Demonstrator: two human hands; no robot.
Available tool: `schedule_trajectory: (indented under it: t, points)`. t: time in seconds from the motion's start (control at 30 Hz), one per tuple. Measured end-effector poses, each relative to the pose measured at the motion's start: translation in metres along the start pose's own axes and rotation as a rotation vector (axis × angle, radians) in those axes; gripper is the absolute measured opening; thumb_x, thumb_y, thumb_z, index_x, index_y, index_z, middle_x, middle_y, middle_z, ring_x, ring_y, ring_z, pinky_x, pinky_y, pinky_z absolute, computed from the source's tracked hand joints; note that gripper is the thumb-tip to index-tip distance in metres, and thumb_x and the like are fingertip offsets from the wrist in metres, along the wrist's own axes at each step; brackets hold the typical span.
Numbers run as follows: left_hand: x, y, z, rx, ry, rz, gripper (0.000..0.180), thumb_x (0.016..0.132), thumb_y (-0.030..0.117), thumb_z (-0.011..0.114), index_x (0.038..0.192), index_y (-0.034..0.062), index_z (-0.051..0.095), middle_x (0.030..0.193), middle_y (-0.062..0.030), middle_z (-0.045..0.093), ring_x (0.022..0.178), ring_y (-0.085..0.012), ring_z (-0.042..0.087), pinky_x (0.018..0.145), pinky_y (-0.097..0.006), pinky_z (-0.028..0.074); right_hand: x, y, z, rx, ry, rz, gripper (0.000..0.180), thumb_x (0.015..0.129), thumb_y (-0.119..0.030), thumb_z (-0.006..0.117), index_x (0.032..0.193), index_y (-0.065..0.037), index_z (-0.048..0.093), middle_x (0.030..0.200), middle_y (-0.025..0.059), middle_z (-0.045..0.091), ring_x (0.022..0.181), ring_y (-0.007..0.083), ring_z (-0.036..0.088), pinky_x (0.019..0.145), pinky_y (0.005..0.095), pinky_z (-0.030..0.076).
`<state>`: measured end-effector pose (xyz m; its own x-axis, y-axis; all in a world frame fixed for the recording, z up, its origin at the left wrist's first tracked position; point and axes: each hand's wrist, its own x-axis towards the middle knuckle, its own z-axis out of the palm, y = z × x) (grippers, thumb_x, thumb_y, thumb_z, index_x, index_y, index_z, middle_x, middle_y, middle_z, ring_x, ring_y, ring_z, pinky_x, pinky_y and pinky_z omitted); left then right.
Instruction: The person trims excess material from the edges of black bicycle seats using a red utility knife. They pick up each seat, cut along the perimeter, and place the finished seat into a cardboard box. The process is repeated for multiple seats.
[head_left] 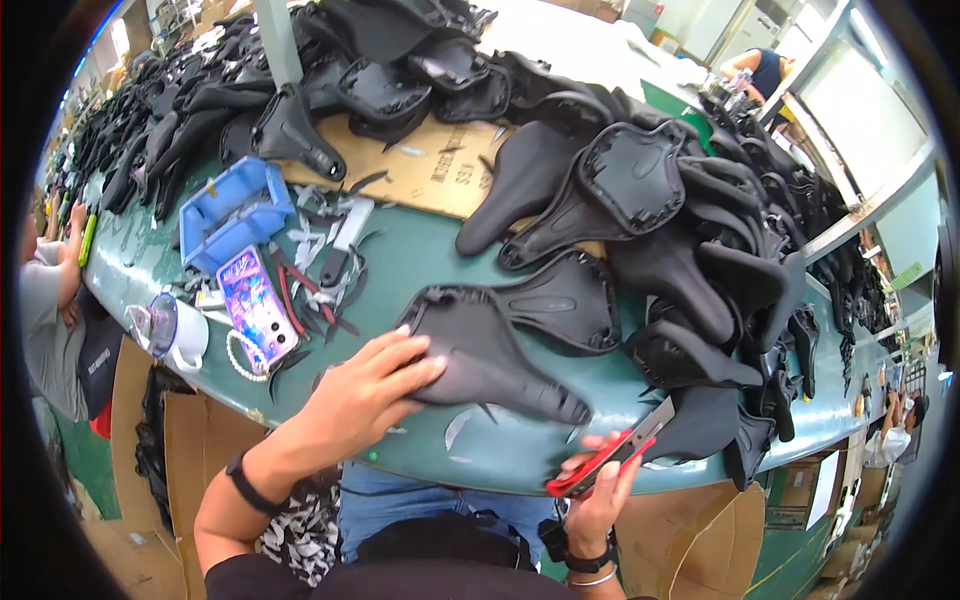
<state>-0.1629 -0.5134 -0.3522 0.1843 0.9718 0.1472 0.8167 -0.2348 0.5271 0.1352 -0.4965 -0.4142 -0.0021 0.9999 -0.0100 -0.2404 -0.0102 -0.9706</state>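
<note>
My left hand [372, 392] rests on the wide end of a black bicycle saddle cover [490, 355] that lies upside down on the green table [420, 255]. My right hand [597, 490] is near the table's front edge and holds a red-handled cutter [610, 455], its blade pointing up and to the right toward the saddle's narrow tip. A second black saddle [565, 300] lies just behind the one under my left hand, partly covered by it.
Large heaps of black saddles [690, 230] fill the back and right of the table. At the left lie a blue plastic tray [235, 210], a phone [257, 308], red-handled tools [300, 290], a bead bracelet and a lidded cup [175, 330]. Cardboard [440, 165] lies under the pile. Other people work at the far left and right.
</note>
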Motion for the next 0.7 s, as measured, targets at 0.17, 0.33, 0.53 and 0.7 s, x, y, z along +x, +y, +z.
schedule_trajectory:
  t: [0.17, 0.33, 0.53, 0.7]
  points:
    - [-0.068, 0.001, 0.020, 0.060, -0.098, -0.052, 0.054, 0.071, 0.008, 0.073, 0.123, 0.0145, 0.059, 0.137, -0.0147, 0.046, 0.132, -0.0363, 0.038, 0.108, -0.050, 0.032, -0.006, -0.022, -0.008, -0.671, -0.416, 0.107, 0.035, 0.095, -0.011, 0.048, 0.128, 0.000, 0.043, 0.098, 0.0120, 0.064, 0.067, 0.0135, 0.060, 0.060, 0.0263, 0.049]
    - [-0.066, 0.009, 0.037, -0.135, 0.139, -0.129, 0.056, 0.063, 0.033, 0.085, 0.110, 0.0125, 0.062, 0.131, -0.0173, 0.049, 0.129, -0.0388, 0.041, 0.103, -0.049, 0.037, -0.001, -0.042, 0.021, -0.987, -0.642, -0.487, 0.053, 0.084, -0.008, 0.066, 0.132, 0.001, 0.045, 0.091, 0.0168, 0.064, 0.068, 0.0306, 0.064, 0.059, 0.0352, 0.051]
    - [-0.065, 0.006, 0.044, -0.167, 0.246, -0.105, 0.052, 0.061, 0.032, 0.085, 0.104, 0.0117, 0.065, 0.125, -0.0152, 0.053, 0.126, -0.0384, 0.045, 0.101, -0.049, 0.040, 0.006, -0.048, 0.061, -1.486, -0.795, -0.439, 0.057, 0.086, -0.009, 0.059, 0.140, -0.016, 0.042, 0.072, 0.0117, 0.049, 0.054, 0.0288, 0.055, 0.045, 0.0408, 0.043]
    - [-0.063, 0.006, 0.047, -0.191, 0.270, -0.114, 0.052, 0.060, 0.031, 0.086, 0.103, 0.0115, 0.065, 0.124, -0.0144, 0.054, 0.126, -0.0379, 0.045, 0.103, -0.050, 0.039, -0.020, -0.058, 0.028, -1.559, -0.864, -0.271, 0.059, 0.086, -0.011, 0.057, 0.141, -0.017, 0.038, 0.072, 0.0145, 0.050, 0.050, 0.0320, 0.054, 0.043, 0.0445, 0.043]
